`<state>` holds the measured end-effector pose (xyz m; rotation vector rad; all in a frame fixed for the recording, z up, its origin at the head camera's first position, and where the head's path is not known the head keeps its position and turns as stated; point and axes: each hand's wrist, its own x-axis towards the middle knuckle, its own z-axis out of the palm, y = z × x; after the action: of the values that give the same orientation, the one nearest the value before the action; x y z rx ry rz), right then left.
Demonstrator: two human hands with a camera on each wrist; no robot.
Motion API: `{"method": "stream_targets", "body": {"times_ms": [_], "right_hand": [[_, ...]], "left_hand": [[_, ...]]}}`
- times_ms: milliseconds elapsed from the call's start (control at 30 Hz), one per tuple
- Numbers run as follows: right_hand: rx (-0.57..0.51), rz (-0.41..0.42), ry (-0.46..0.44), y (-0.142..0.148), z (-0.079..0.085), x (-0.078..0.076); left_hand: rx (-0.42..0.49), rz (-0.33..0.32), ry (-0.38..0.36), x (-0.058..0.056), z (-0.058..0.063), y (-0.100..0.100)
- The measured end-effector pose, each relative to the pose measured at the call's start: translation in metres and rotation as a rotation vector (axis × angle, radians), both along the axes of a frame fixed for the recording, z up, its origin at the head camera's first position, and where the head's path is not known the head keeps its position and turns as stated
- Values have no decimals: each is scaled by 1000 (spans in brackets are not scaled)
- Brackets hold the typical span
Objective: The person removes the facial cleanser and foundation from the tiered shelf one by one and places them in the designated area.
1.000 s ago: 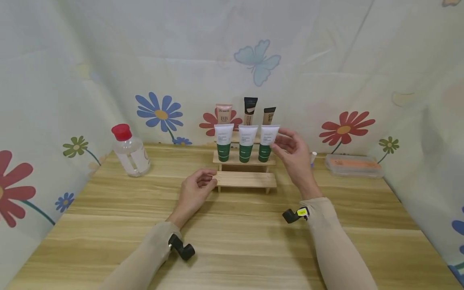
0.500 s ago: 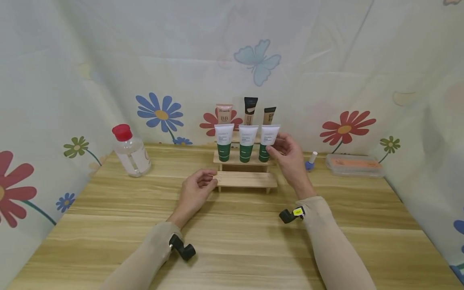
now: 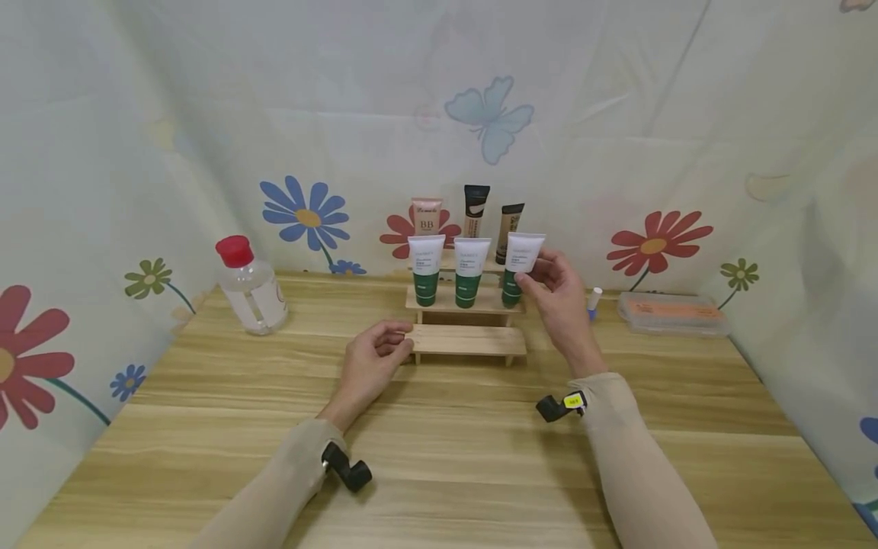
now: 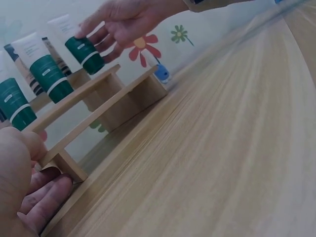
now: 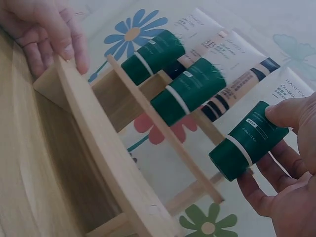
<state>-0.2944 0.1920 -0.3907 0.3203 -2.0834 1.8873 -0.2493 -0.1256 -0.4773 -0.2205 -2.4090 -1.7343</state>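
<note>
My right hand (image 3: 564,309) pinches a white-and-green squeeze tube (image 3: 524,254) between thumb and fingers. In the right wrist view this tube (image 5: 249,140) tilts, its green cap at the right end of the stand's middle step. Two matching tubes, one at the left (image 3: 426,271) and one in the centre (image 3: 472,272), stand cap-down on that step. With thumb above and fingers below, my left hand (image 3: 370,362) holds the left end of the lowest step of the wooden stand (image 3: 469,341). On the top step stand a pink BB tube (image 3: 427,216), a black-topped tube (image 3: 475,210) and a smaller dark-capped tube (image 3: 508,229).
A clear bottle with a red cap (image 3: 252,293) stands at the table's back left. Right of the stand is a small blue nail polish bottle with a white cap (image 3: 594,303), then a clear flat case with orange contents (image 3: 672,314). A floral curtain (image 3: 384,152) hangs behind.
The right hand first slid inward along the right tube, then moved back right with it. That tube now leans away from the centre one, uncovering more of the small tube behind. The left hand stays put.
</note>
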Motion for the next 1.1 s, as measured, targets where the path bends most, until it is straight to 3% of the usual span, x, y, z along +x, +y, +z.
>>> {"method": "stream_targets", "body": {"times_ms": [267, 433, 600, 767, 1100], "right_hand": [[1, -60, 35, 25, 14, 12], [42, -108, 60, 47, 24, 27], [4, -150, 86, 71, 32, 40], [-64, -172, 71, 99, 34, 53], [12, -299, 49, 161, 33, 86]], "left_hand": [[11, -11, -9, 0, -2, 0], [34, -24, -18, 1, -2, 0], [86, -38, -35, 1, -1, 1], [109, -43, -46, 0, -2, 1], [111, -55, -37, -2, -5, 2]]}}
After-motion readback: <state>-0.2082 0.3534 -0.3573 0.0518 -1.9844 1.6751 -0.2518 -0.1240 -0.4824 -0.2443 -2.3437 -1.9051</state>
